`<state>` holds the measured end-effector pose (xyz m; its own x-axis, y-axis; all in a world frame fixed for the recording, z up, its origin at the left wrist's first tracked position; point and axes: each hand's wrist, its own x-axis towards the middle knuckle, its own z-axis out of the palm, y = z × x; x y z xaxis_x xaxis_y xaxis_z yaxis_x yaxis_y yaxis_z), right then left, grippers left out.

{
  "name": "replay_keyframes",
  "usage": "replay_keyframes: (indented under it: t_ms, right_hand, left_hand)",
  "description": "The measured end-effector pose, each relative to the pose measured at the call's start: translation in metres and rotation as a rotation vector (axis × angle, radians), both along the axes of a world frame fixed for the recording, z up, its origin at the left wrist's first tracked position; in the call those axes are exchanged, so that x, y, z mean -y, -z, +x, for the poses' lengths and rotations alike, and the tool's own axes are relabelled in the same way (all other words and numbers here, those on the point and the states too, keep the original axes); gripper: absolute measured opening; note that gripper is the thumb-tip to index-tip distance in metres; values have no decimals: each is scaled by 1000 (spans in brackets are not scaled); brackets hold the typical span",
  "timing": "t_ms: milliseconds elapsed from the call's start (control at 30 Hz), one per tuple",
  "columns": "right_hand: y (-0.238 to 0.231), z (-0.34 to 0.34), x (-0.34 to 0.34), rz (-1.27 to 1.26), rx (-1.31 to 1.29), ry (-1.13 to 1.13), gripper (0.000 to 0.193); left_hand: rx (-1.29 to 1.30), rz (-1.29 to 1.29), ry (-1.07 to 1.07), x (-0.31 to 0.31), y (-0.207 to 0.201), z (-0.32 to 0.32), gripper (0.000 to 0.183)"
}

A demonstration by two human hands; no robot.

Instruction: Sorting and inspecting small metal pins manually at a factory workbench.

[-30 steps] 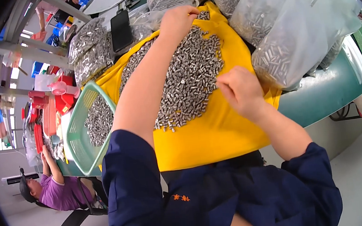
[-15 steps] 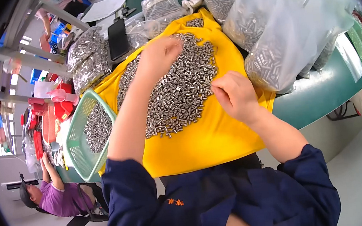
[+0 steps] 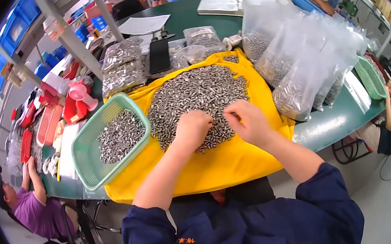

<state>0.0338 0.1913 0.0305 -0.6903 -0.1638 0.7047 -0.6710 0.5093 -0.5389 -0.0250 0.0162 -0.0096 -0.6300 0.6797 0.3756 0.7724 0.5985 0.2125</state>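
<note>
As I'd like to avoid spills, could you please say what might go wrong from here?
The light green basket sits near the table's front edge, so a bump from the left hand could spill its metal pieces. A tug on the yellow cloth might scatter the loose metal cylinders spread on it. The clear plastic bags stand right of the cloth; the right hand could knock one over.

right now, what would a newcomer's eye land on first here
Probably the bright yellow cloth at centre, spread with countless small metal pieces. The left hand and right hand are at their near side. Left of them is a green basket.
</note>
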Motion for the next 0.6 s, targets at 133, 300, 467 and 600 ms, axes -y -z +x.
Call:
replay_keyframes:
  t_ms: [133, 300, 467, 600]
  right_hand:
    - [-4, -20, 29, -68, 64, -74, 4]
    - [12, -28, 31, -173, 283, 27, 8]
    - [26, -36, 20, -310, 320, 25, 7]
    - [28, -38, 18, -325, 375, 17, 7]
  left_hand:
    - [178, 80, -174, -5, -9, 12, 11]
    - [173, 260, -223, 9, -7, 6, 10]
    - [38, 364, -187, 20, -4, -4, 12]
    - [173, 174, -198, 18, -7, 5, 28]
